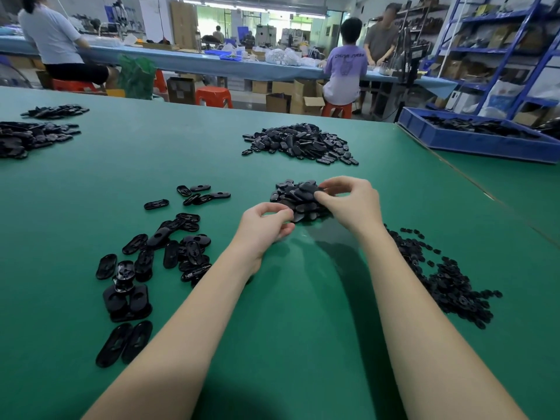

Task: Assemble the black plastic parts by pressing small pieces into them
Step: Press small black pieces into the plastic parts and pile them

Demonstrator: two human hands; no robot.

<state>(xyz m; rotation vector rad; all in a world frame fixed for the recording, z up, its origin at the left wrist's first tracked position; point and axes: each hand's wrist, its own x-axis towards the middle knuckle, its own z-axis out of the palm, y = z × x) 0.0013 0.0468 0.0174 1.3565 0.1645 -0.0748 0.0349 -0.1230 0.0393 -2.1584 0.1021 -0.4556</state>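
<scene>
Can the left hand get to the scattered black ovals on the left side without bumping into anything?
Probably yes. The left hand sits just right of the scattered black ovals, and only bare green table lies between them. The right hand is busy at the small pile.

Two hands; six heaps of black parts, roughly; one blue tray.

Both bare forearms outstretched, left hand and right hand pinched.
</scene>
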